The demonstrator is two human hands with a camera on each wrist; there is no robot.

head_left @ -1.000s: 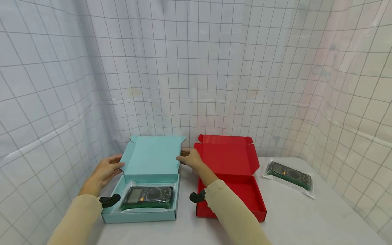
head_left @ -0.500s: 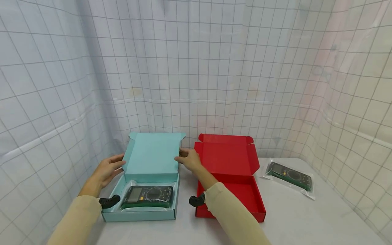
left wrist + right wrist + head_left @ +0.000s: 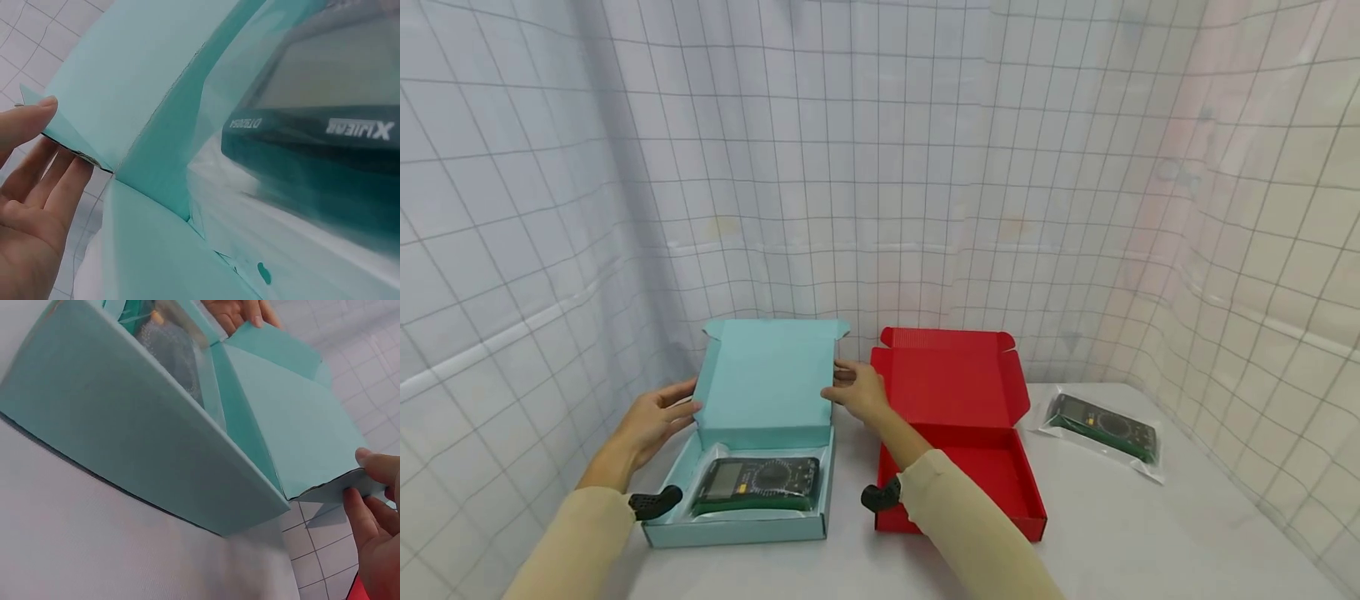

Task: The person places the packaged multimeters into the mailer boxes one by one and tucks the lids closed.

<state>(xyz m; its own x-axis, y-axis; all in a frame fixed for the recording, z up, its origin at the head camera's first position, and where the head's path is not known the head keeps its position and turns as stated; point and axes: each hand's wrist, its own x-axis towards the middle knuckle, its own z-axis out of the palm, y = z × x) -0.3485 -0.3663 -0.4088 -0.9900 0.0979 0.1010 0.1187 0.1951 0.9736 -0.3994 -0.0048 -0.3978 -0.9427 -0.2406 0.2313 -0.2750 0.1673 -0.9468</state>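
Note:
A light teal cardboard box [image 3: 737, 533] stands at the left of the table with its lid [image 3: 767, 375] tilted up at the back. Inside it lies a black-and-green digital multimeter [image 3: 756, 483] in a clear plastic bag. My left hand [image 3: 651, 421] pinches the lid's left side flap [image 3: 69, 134], thumb on one face and fingers behind. On the other side my right hand [image 3: 861, 392] grips the right edge of the lid, its thumb [image 3: 372, 464] on top and fingers underneath.
A red cardboard box [image 3: 958, 525] stands open beside the teal one, under my right forearm, its lid leaning back. A second bagged multimeter [image 3: 1101, 427] lies at the right. A white grid-patterned curtain [image 3: 880, 183] surrounds the table.
The teal lid has tipped a little further upright, its far edge rising, with both hands keeping hold of its sides. The whole head view has shifted slightly.

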